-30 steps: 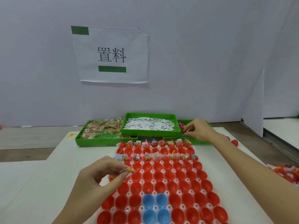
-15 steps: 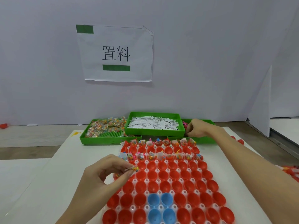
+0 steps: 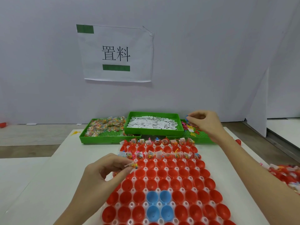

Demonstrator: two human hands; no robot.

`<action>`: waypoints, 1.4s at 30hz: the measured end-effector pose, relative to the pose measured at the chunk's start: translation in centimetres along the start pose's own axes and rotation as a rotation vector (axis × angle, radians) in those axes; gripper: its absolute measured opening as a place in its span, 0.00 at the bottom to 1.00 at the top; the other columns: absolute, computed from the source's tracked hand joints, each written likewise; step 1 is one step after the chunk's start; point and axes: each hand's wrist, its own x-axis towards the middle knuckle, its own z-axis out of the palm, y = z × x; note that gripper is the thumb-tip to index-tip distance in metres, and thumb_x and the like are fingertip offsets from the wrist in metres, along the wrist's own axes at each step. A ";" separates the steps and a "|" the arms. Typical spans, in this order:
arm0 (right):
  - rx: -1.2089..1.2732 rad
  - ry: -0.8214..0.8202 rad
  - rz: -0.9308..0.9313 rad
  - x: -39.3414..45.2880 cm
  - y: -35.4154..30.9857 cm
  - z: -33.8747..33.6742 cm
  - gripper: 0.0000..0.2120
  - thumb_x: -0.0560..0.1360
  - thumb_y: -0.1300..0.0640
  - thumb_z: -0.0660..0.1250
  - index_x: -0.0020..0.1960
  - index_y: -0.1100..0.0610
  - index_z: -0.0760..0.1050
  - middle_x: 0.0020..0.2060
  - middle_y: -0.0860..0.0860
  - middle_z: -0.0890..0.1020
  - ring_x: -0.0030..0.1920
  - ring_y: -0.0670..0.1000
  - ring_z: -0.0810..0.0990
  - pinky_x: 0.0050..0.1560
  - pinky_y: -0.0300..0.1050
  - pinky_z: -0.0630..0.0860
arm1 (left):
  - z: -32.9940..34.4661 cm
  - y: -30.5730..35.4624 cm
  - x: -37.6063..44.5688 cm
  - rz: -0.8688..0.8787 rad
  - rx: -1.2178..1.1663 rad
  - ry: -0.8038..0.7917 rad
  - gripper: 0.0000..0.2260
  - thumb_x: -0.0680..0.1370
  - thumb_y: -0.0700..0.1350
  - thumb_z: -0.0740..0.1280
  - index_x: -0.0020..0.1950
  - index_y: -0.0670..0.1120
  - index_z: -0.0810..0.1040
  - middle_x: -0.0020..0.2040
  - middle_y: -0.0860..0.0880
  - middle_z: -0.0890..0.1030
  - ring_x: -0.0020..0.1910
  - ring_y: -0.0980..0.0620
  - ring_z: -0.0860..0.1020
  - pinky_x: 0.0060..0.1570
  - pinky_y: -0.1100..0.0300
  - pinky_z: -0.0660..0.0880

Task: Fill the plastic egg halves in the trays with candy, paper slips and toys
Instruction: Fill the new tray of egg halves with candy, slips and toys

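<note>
Both hands (image 3: 103, 172) above egg halves (image 3: 164, 189)

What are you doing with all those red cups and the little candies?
A person is filling plastic egg halves set in a tray. The left hand pinches a candy packet over the tray's left edge, by the third row. The right hand holds a small blue toy above the toy bin. Two far rows are filled; the near rows, with four blue halves, sit empty.
</note>
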 end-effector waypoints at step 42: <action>-0.390 -0.674 -0.218 -12.9 -6.0 13.8 0.07 0.75 0.58 0.76 0.52 0.59 0.86 0.47 0.53 0.88 0.47 0.48 0.86 0.52 0.42 0.83 | -3.6 3.1 -0.5 0.226 0.688 -0.510 0.15 0.73 0.51 0.63 0.51 0.62 0.88 0.48 0.70 0.84 0.42 0.75 0.80 0.41 0.71 0.78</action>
